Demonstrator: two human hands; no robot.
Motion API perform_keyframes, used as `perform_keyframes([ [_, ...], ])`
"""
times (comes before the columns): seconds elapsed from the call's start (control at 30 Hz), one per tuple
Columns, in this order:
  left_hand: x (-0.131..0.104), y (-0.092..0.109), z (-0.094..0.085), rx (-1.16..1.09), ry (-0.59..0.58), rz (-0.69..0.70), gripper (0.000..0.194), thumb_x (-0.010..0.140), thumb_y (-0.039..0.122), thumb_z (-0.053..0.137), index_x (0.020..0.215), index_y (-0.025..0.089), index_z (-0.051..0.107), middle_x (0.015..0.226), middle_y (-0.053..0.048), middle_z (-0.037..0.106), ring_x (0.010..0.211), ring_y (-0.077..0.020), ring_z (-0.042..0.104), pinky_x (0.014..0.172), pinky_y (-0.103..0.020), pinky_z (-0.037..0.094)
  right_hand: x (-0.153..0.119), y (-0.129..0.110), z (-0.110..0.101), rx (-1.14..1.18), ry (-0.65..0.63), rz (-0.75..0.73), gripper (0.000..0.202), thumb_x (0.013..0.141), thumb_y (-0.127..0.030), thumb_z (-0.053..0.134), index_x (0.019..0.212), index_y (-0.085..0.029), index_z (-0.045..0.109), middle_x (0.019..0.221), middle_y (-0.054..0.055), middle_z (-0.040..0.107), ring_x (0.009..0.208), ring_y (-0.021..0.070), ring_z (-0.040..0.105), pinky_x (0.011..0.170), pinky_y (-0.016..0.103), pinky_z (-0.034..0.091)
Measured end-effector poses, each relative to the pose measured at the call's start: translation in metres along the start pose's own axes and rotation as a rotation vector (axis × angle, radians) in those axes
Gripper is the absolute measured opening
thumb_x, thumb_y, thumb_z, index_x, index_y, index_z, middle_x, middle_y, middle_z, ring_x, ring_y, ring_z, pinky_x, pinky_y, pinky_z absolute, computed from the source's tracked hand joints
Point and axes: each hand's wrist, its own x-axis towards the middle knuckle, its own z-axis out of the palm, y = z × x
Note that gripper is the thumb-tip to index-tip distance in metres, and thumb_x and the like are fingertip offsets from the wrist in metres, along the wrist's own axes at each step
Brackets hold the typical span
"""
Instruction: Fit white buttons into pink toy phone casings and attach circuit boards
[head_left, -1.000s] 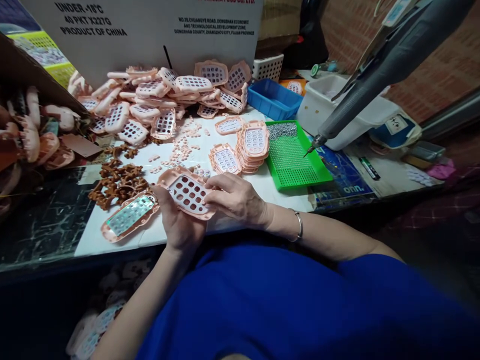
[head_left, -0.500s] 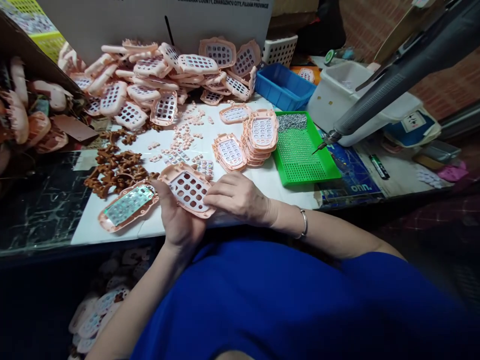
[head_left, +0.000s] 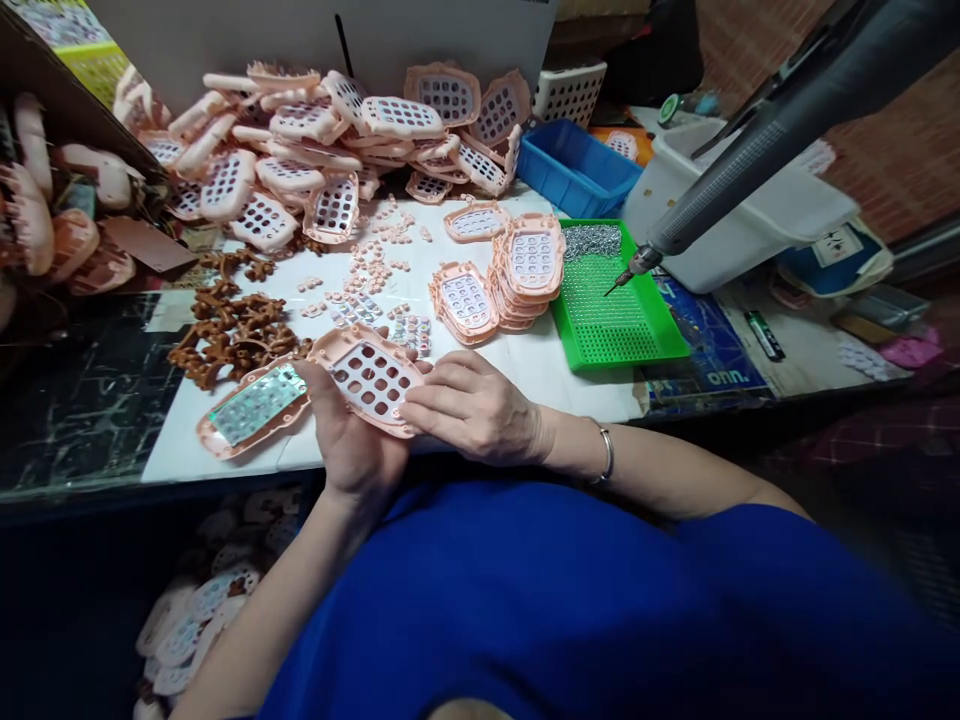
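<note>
My left hand (head_left: 356, 445) grips a pink plastic shell (head_left: 330, 345) from below, thumb along its left rim. Its inner side faces up, with a white panel (head_left: 362, 387) pierced by rows of holes. My right hand (head_left: 480, 405) has its fingers pressed together on the panel's lower right corner; whatever they pinch is hidden. Left of the held shell lies another pink shell half with a green circuit board (head_left: 259, 405) in it. Just beyond my hands are small printed button pieces (head_left: 412, 333) and scattered pink button pieces (head_left: 371, 265).
Brown bear-shaped pieces (head_left: 236, 330) lie at left, below a heap of pink shells (head_left: 289, 180). Stacked shells (head_left: 531, 258) stand beside a green tray (head_left: 615, 340) of screws. An electric screwdriver (head_left: 675, 220) hangs over it. A blue bin (head_left: 574, 170) and a white tub (head_left: 750, 225) sit behind.
The held shell has shifted slightly left, and my right fingers have moved a little down and left along its panel. The view has turned slightly; the screwdriver now hangs further left over the tray.
</note>
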Motion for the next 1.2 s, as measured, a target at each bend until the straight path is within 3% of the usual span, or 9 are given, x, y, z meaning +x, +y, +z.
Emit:
perform_keyframes([
  [0.2,-0.006,0.000,-0.004,0.019,0.026,0.045,0.053,0.068,0.070,0.065,0.087,0.020,0.068,0.079,-0.003,0.068,0.074,-0.0171,0.065,0.076,-0.032,0.056,-0.011,-0.018,-0.001,0.028,0.021,0.085,0.023,0.091,-0.029,0.057,0.107,-0.014,0.065,0.112,0.006,0.069,0.106,0.0187,0.058,0.101,0.044,0.039],
  [0.43,-0.018,0.001,-0.012,0.069,0.058,-0.023,0.056,0.060,0.072,0.069,0.082,0.021,0.066,0.073,-0.002,0.068,0.073,-0.0208,0.067,0.077,-0.036,0.056,-0.012,-0.027,0.006,0.088,0.003,0.066,0.024,0.095,-0.031,0.051,0.105,-0.018,0.067,0.113,0.004,0.070,0.105,0.0146,0.059,0.103,0.040,0.040],
  [0.6,-0.017,0.007,-0.009,0.026,0.055,0.146,0.045,0.066,0.067,0.069,0.084,0.025,0.067,0.081,0.002,0.067,0.076,-0.0146,0.064,0.077,-0.026,0.053,-0.005,-0.029,0.009,0.077,0.091,0.155,0.019,0.092,-0.025,0.054,0.103,-0.018,0.067,0.115,0.001,0.069,0.116,0.0178,0.056,0.108,0.042,0.035],
  [0.73,-0.013,0.009,-0.005,0.038,0.043,0.146,0.043,0.071,0.066,0.065,0.083,0.025,0.067,0.081,0.001,0.066,0.076,-0.0142,0.062,0.075,-0.025,0.052,-0.005,-0.027,0.013,0.094,0.093,0.165,0.019,0.092,-0.019,0.053,0.105,-0.021,0.066,0.114,0.001,0.070,0.114,0.0151,0.057,0.108,0.042,0.035],
  [0.9,-0.011,0.009,-0.004,-0.019,0.047,0.186,0.048,0.064,0.067,0.070,0.082,0.022,0.066,0.076,0.001,0.065,0.076,-0.0143,0.061,0.075,-0.024,0.052,-0.006,-0.025,0.015,0.160,0.070,0.204,0.021,0.090,-0.021,0.058,0.110,-0.023,0.064,0.116,0.001,0.069,0.119,0.0170,0.056,0.110,0.047,0.032],
  [1.07,-0.011,0.010,-0.010,-0.054,0.058,0.196,0.043,0.067,0.064,0.070,0.081,0.023,0.065,0.080,0.002,0.066,0.078,-0.0133,0.061,0.077,-0.022,0.052,-0.001,-0.025,0.018,0.137,0.035,0.109,0.020,0.089,-0.014,0.057,0.108,-0.018,0.064,0.115,0.004,0.069,0.116,0.0177,0.058,0.109,0.046,0.034],
  [1.2,-0.010,0.012,-0.021,0.015,0.089,0.146,0.044,0.067,0.065,0.069,0.081,0.024,0.065,0.084,-0.001,0.068,0.084,-0.0179,0.064,0.075,-0.027,0.054,0.004,-0.027,0.022,0.124,0.015,0.048,0.019,0.093,-0.019,0.051,0.105,-0.017,0.066,0.112,0.003,0.070,0.111,0.0157,0.060,0.109,0.042,0.035],
])
